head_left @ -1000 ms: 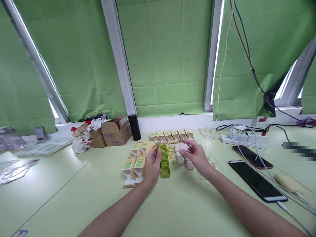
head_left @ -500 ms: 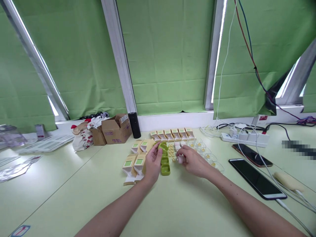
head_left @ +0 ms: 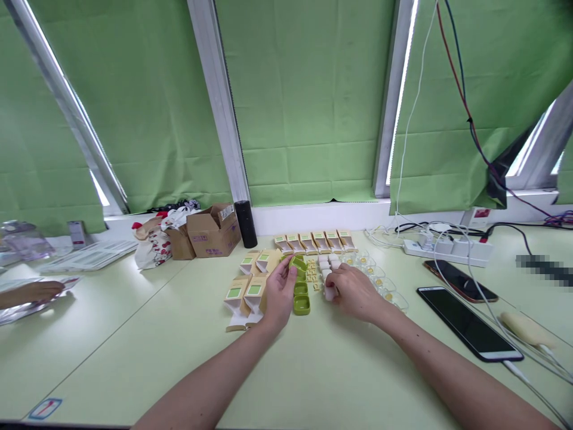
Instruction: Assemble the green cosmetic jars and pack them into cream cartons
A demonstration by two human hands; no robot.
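Observation:
My left hand (head_left: 281, 292) is closed on a small green plastic case (head_left: 295, 263), holding it tilted above a column of similar green cases (head_left: 301, 304). My right hand (head_left: 356, 292) pinches a small white block (head_left: 330, 293) low at the near end of a group of white blocks (head_left: 326, 273). Between the hands lie rows of tiny yellow pieces (head_left: 311, 270). Beside my left hand stand open cream-coloured cartons with green labels (head_left: 254, 290). Clear plastic pieces with yellow centres (head_left: 379, 280) are partly hidden behind my right hand.
A row of small cartons (head_left: 313, 242) stands at the back. Two phones (head_left: 468, 322), cables and a power strip (head_left: 447, 249) lie at right. Back left are a cardboard box (head_left: 213, 232), a black cylinder (head_left: 246, 224) and a bag (head_left: 152, 245). Another person's hand (head_left: 33, 292) rests far left.
My right hand has shifted slightly with the white block, uncovering more of the other white blocks. My left hand still holds the green case. Another person's hand has come in at far left.

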